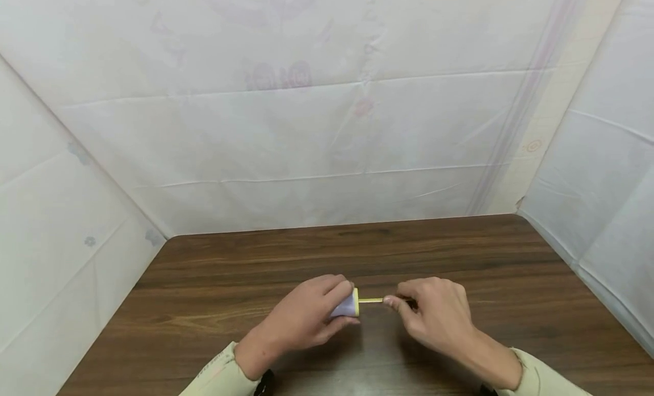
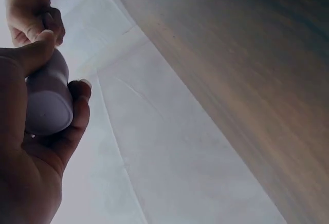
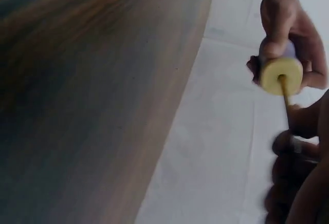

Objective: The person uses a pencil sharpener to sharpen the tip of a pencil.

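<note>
In the head view my left hand grips a pale purple, barrel-shaped pencil sharpener lying on its side, its yellow end facing right. A thin yellow pencil runs straight from that end into my right hand, where thumb and curled fingers pinch it. The right wrist view shows the pencil entering a round hole in the middle of the yellow face. The sharpener's smooth rounded base shows in the left wrist view between thumb and fingers. The pencil's far part is hidden within the right hand.
Both hands are over the near middle of a dark wood-grain table. White sheeting hangs behind the table's far edge and along both sides. Pale sleeves cover the forearms.
</note>
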`<state>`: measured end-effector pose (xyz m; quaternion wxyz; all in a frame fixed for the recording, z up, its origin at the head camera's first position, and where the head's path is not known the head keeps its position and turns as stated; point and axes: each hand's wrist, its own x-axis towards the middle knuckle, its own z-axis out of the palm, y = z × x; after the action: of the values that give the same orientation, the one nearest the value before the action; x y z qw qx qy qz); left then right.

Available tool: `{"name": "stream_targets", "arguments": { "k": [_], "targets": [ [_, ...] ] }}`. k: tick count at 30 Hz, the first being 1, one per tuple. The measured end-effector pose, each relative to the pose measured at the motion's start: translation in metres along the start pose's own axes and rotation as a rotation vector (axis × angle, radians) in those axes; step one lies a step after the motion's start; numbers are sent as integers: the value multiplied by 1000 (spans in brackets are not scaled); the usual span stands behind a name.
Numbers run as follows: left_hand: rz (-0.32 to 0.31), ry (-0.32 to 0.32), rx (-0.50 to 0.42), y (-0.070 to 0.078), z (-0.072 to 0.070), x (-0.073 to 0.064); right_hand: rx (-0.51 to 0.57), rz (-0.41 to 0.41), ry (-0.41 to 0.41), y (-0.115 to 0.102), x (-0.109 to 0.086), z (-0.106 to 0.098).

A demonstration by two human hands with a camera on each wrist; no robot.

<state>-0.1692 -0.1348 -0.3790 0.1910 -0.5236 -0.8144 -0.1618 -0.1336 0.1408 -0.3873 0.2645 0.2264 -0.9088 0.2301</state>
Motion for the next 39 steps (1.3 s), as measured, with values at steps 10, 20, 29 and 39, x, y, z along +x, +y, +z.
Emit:
{"name": "stream_targets", "arguments": {
  "k": [10, 20, 29, 39],
  "targets": [
    [185, 2, 196, 1, 6, 3, 720, 424, -743, 19, 9, -11],
    [-71, 20, 24, -2, 2, 0, 293, 29, -322, 15, 8, -6],
    [-251, 47, -250, -3, 3, -2, -124, -516, 440, 10, 20, 1],
    [-261, -12, -533, -2, 3, -2, -228, -850, 692, 7, 33, -11]
  ]
}}
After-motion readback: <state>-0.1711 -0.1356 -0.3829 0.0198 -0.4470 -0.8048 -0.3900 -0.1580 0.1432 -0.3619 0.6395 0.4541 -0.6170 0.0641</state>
